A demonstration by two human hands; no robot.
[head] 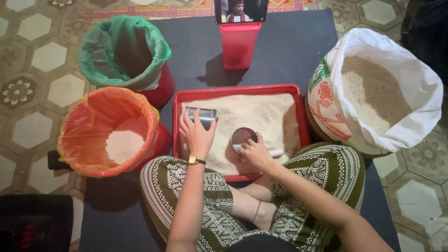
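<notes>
Dark mat (280,51) over patterned floor tiles carries a red tray (298,112) filled with pale grain. Inside it, the left hand (197,133) has its fingers closed around a steel cup (201,116) lying on its side at the tray's left edge. The right hand (255,151) grips a second steel cup (242,136), upright on the grain. On the left stands an orange-lined bucket (88,126) with some grain, and behind it a green-lined bucket (112,46). On the right, a white sack (410,79) holds grain.
</notes>
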